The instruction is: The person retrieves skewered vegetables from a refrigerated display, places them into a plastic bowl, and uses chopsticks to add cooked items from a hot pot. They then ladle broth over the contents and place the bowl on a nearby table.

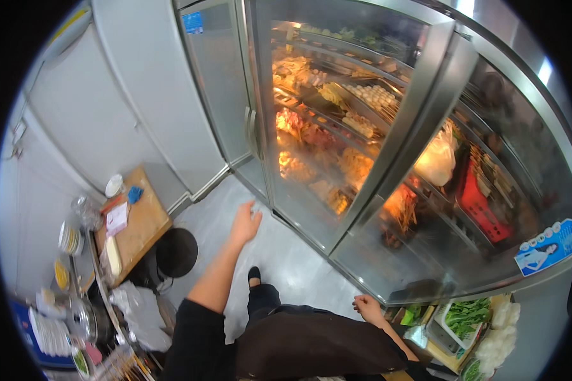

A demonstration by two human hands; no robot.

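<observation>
My left hand [245, 222] reaches forward over the floor, its fingers apart and nothing in it. The closest thing ahead of it is the tall glass-door refrigerated cabinet [388, 165], whose metal door handle [253, 132] lies some way beyond the fingertips. My right hand [367, 309] hangs low at my right side near the cabinet's bottom edge, loosely curled, with no object seen in it. Behind the misted glass, shelves carry heaps of food, skewers [372, 96], a pale plastic bag [437, 157] and a red basket [483, 203]. The cabinet doors look closed.
At left, a wooden table [145, 222] holds a blue cloth-like item and a pale long object; a black round bin or pot [176, 252] stands beside it. Bowls, a steel pot [89, 319] and plastic bags crowd lower left. A basket of leafy greens [465, 319] sits lower right.
</observation>
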